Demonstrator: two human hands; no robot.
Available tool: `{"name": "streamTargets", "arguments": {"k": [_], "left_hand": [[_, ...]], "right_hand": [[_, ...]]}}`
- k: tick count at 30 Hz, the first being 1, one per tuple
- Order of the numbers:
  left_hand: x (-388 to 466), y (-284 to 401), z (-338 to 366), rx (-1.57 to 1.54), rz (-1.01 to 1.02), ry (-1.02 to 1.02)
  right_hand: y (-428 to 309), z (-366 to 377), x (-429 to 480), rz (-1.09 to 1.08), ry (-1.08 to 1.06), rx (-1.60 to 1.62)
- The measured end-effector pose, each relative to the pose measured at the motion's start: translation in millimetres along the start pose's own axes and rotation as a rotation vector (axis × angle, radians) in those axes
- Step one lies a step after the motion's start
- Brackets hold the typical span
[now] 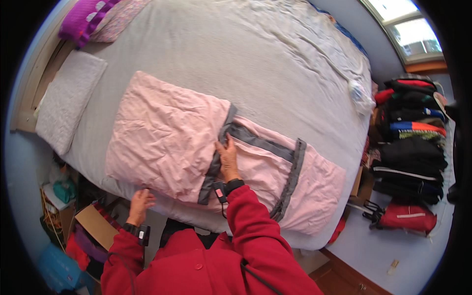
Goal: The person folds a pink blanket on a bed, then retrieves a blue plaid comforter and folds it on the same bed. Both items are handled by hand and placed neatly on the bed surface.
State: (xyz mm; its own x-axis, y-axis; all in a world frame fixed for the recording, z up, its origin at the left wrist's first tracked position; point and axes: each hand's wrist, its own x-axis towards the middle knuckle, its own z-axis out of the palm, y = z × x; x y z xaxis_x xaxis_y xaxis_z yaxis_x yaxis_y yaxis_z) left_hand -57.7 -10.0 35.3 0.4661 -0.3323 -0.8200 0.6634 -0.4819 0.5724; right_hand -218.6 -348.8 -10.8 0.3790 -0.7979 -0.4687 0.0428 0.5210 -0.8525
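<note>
A pink fabric cover (166, 136) with dark grey trim lies partly folded on the bed. Its left part is a thick folded stack, while a flatter length reaches right towards the bed's corner. My right hand (229, 158) pinches the grey trim (211, 173) at the stack's right edge. Beside the cover's near left edge, my left hand (140, 205) hangs with fingers apart and nothing held. Whether its fingertips touch the fabric is hard to tell. A second grey band (291, 179) crosses the right length of the cover.
Under the cover is a bed with a pale grey sheet (258, 73), wrinkled at the far right. A folded white quilted pad (72, 99) lies at the left edge, near a purple pillow (83, 22). An open cardboard box (96, 226) stands below left. Clothes (413, 155) hang at right.
</note>
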Motion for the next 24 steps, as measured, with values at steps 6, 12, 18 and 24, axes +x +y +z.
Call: {"name": "streamTargets", "arguments": {"k": [6, 12, 18, 24], "left_hand": [[57, 41, -43, -0.473, 0.228, 0.108], [93, 68, -50, -0.775, 0.162, 0.144], [73, 93, -66, -0.685, 0.211, 0.011], [112, 67, -97, -0.489, 0.209, 0.151]], "right_hand": [[-2, 15, -8, -0.182, 0.041, -0.346], [-2, 7, -19, -0.205, -0.02, -0.361], [0, -1, -29, -0.307, -0.004, -0.392], [15, -1, -28, -0.222, 0.054, -0.452]]}}
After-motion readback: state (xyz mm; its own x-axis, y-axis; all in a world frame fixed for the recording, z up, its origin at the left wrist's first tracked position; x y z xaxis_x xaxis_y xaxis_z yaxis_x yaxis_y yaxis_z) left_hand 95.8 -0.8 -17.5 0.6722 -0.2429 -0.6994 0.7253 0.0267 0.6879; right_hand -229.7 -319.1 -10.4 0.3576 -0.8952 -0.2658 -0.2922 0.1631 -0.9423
